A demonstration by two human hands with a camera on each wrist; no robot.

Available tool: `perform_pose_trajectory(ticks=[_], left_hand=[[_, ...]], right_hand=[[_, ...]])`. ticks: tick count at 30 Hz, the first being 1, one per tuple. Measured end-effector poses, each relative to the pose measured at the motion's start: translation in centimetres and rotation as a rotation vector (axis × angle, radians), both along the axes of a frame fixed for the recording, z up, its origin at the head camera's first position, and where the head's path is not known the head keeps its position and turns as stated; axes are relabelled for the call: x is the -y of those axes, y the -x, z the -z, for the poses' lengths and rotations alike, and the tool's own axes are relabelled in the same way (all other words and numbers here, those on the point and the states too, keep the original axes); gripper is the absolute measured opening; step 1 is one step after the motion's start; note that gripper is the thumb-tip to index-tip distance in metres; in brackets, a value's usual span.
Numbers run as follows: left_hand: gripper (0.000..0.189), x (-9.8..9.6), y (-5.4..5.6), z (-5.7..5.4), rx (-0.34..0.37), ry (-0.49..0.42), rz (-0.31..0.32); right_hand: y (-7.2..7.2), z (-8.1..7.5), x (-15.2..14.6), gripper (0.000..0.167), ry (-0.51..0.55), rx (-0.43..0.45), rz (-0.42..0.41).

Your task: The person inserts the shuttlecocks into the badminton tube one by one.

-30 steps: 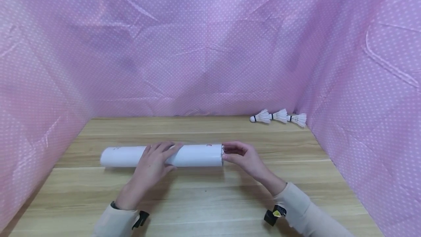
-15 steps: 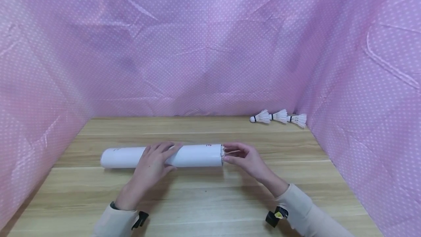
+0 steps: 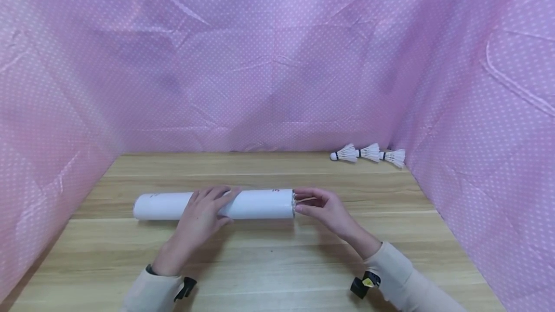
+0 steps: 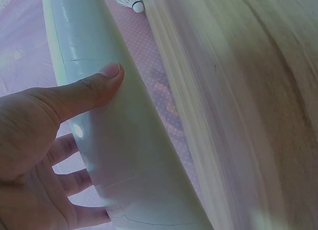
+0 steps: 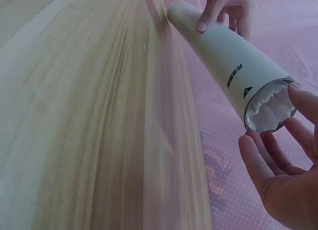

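Observation:
A white shuttlecock tube (image 3: 264, 204) lies sideways across the table in the head view. My left hand (image 3: 199, 218) grips it near the middle, thumb on the near side and fingers over the top; the left wrist view shows the thumb (image 4: 99, 86) flat along the wall. At the tube's right end is my right hand (image 3: 327, 210), its thumb and fingers spread around the mouth. In the right wrist view these fingertips (image 5: 294, 87) are right at the rim, and a ring of white feathers (image 5: 271, 111) from a shuttlecock fills the mouth. The shuttlecock's cork is hidden inside.
Three white shuttlecocks (image 3: 368, 152) lie in a row at the table's back right corner, feathers toward the right. A pink dotted cloth (image 3: 273, 85) hangs behind the wooden table (image 3: 269, 273) and along both sides. Black wrist cameras (image 3: 359, 288) sit below the cuffs.
The white feathers now show slightly beyond the tube's right end. My right hand has shifted a touch to the right; the left hand keeps its hold, and the tube has barely moved.

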State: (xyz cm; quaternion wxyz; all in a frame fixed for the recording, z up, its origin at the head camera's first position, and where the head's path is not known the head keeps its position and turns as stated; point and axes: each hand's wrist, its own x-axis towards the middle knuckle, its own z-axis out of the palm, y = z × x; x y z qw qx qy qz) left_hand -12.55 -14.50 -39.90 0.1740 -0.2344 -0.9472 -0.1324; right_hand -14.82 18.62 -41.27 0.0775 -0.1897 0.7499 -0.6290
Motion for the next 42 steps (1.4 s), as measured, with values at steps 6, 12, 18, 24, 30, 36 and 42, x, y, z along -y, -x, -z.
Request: perform_pose_trajectory(ticks=[6,12,18,24,30,36,42], left_hand=[[0.081,-0.10,0.05,0.07,0.011,0.005,-0.007],[0.081,-0.11,0.00,0.16,0.001,0.009,0.002],[0.082,-0.14,0.00,0.12,0.016,0.015,-0.002],[0.081,-0.23,-0.06,0.15,0.000,0.008,-0.005],[0.079,-0.32,-0.15,0.09,0.009,0.008,-0.009],[0.079,-0.33,-0.11,0.04,0.016,0.009,-0.009],[0.079,-0.32,-0.01,0.00,0.020,0.012,-0.008]], right_hand=[[0.02,0.09,0.11,0.042,0.003,-0.006,-0.002],[0.00,0.07,0.05,0.042,-0.012,-0.014,-0.003],[-0.09,0.15,0.20,0.040,-0.015,-0.014,0.020],[-0.09,0.30,0.32,0.041,-0.012,-0.048,0.029],[-0.15,0.22,0.32,0.042,-0.013,-0.046,0.034],[-0.17,0.04,0.36,0.044,-0.029,-0.034,0.048],[0.07,0.14,0.35,0.046,-0.025,-0.032,0.037]])
